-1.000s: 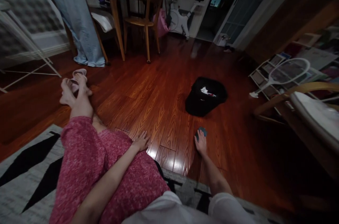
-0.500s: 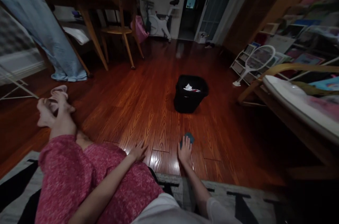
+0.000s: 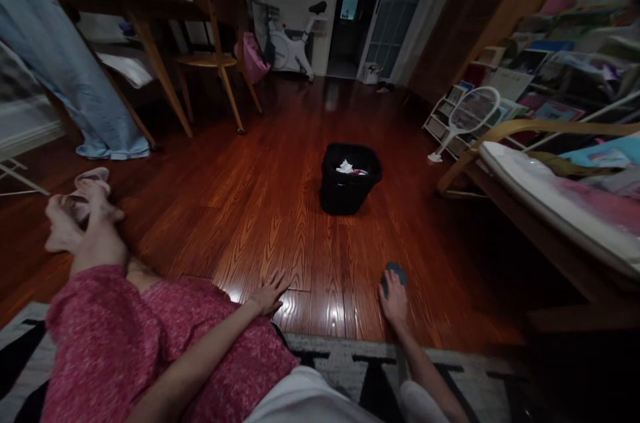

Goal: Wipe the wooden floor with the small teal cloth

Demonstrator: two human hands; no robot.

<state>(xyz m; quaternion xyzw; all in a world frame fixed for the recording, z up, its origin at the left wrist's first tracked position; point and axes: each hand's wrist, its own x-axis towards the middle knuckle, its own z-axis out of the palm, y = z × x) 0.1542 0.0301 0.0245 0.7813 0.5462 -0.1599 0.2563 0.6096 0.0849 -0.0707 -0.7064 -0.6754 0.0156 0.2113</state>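
On the floor point(image 3: 280, 229), the grey-blue cloth point(image 3: 399, 269) lies under and ahead of your right hand point(image 3: 395, 297), its fingers extended over it; your left hand point(image 3: 269, 294), spread and holding nothing, is farther.

The right hand point(image 3: 394, 297) covered part of a small dark item point(image 3: 401, 269), too dim to identify. The black bin point(image 3: 343, 197) hid the bottom of the white scraps point(image 3: 345, 167) inside. The jeans point(image 3: 83, 76) ran off the left edge, the cushioned seat point(image 3: 545, 189) off the right; shelf items point(image 3: 553, 111) blurred together.
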